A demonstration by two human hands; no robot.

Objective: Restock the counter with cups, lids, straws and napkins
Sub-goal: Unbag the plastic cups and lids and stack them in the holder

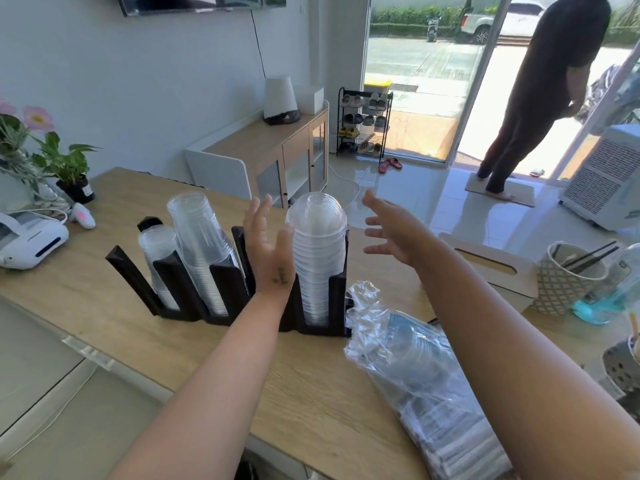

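Left hand [268,242]: open, fingers spread, holding nothing; hovers just left of the lid stack, over the rack's third slot.
Right hand [393,233]: open wide, empty, fingers splayed; to the right of the lid stack, near but not touching.
Lid stack [317,251]: clear dome lids, nested, standing in the right-end slot of the rack; rises well above the slot walls, leans slightly.
Rack [227,292]: black, slotted, on the counter [311,386]; third slot looks empty, hard to be sure behind the left arm.
Cups [202,244]: tall clear stack in second slot; a shorter clear stack [157,258] in first slot.
Bag [415,368]: crinkled clear plastic sleeve lying on counter right of the rack, mouth open toward it, more clear stock inside; lids or cups, cannot tell.
Straws [588,256]: dark, in patterned cup at far right.
Napkins: a wooden tissue box [491,265] behind right arm; contents not visible.
Handling: lids likely very light, thin, slick, easy to dent; stack could topple or slide apart if pushed high up.
Grip: judge best to cup the stack with both palms on opposite sides, mid-height, gentle squeeze, not the dome top.
Risk: tall stack tipping out of the slot.
Stage: probably lids just loaded or being steadied; bag not emptied.
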